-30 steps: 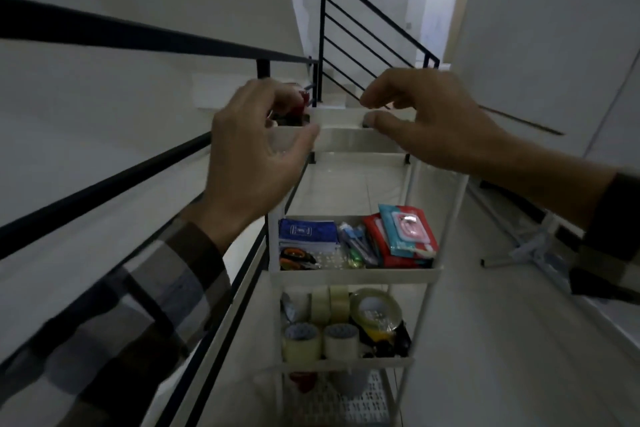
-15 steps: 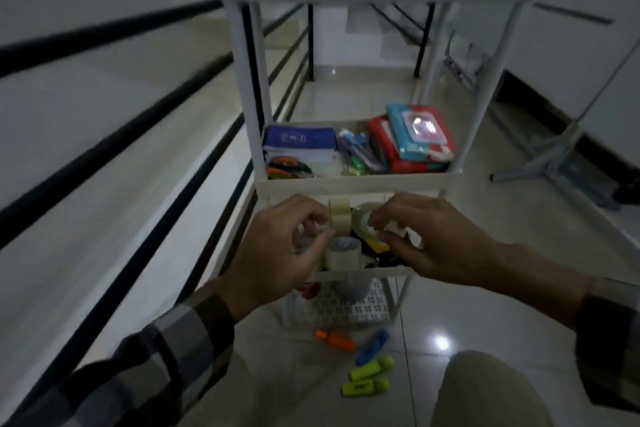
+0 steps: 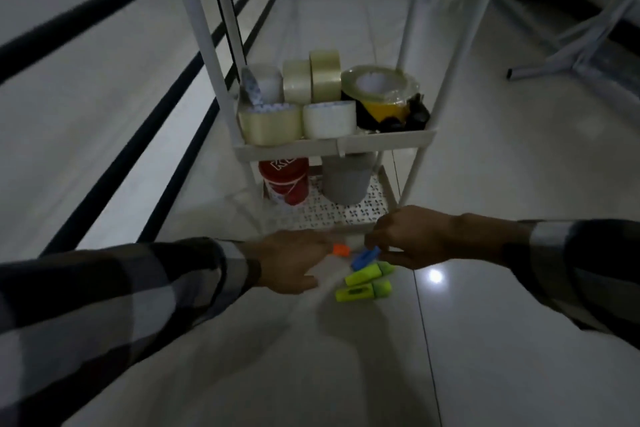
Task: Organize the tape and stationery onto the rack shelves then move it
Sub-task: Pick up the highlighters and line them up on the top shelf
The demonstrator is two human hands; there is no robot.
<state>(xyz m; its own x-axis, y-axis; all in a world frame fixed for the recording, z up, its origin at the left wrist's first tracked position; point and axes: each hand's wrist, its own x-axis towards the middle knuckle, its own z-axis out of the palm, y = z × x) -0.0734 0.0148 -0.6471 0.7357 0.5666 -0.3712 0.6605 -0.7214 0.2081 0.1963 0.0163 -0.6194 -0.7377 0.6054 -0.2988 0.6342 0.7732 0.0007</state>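
Hands (image 3: 291, 264) (image 3: 412, 239) at highlighters (image 3: 367, 283); tape rolls (image 3: 311, 104) filling rack shelf (image 3: 332, 146)

Both arms reach forward and down in checked sleeves, wrists bare. The left hand (image 3: 289, 265) lies palm-down with its knuckles up, its grip curled inward. The right hand (image 3: 414, 241) comes in from the right, its grip bunched to a pinch at the fingertips (image 3: 372, 242). Blur makes it hard to tell whether either grip has fully closed.
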